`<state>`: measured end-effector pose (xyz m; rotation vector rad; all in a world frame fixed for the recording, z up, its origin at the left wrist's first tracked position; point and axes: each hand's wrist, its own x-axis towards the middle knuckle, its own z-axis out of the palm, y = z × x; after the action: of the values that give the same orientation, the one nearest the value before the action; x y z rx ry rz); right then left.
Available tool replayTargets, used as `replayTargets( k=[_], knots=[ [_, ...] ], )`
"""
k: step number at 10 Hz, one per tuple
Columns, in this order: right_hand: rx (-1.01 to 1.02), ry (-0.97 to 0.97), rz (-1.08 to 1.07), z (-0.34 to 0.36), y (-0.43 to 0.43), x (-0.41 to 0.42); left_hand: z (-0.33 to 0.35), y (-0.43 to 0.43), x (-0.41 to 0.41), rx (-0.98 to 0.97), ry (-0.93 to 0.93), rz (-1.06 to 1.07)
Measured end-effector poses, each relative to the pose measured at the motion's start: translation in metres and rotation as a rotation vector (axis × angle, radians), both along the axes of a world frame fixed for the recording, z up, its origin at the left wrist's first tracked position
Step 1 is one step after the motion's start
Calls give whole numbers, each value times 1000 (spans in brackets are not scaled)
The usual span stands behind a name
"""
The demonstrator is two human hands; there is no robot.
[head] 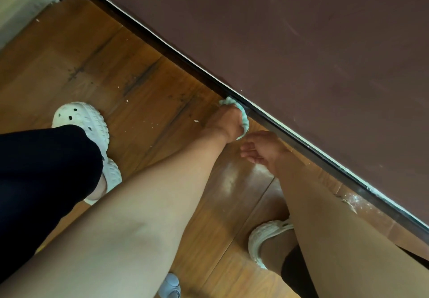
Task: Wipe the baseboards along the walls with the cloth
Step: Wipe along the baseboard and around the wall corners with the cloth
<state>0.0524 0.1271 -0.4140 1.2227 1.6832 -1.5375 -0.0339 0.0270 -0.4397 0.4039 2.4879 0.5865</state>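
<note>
Left hand (228, 121) grips teal cloth (229, 101), pressing it on black baseboard (185, 64). Right hand (262, 149) loose, empty, just beside. I judge mid-task: baseboard runs on past both hands; wiped stretch, cannot tell.

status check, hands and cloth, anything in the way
Left hand gripping light green cloth against dark baseboard. Right hand open, low beside it. Pale crumbs on wooden floor, nothing blocking baseboard.
</note>
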Motion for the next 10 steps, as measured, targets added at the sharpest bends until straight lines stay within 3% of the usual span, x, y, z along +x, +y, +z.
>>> replayTargets(
  k=[2,5,6,7,8,10],
  knots=[
    [24,41,0,5,4,-6,-8,-21,-13,-227,197,113],
    [6,21,23,6,-3,-2,-16,-19,14,-197,26,-310],
    [9,23,16,7,-2,-2,-21,-25,8,-118,74,-257],
    [25,30,2,8,3,-1,-26,-32,-1,-206,250,-77],
    [30,23,-1,6,5,1,-17,-30,-4,-202,193,-37],
    [4,4,21,6,-1,0,-21,-14,16,-63,-186,-241]
  ],
)
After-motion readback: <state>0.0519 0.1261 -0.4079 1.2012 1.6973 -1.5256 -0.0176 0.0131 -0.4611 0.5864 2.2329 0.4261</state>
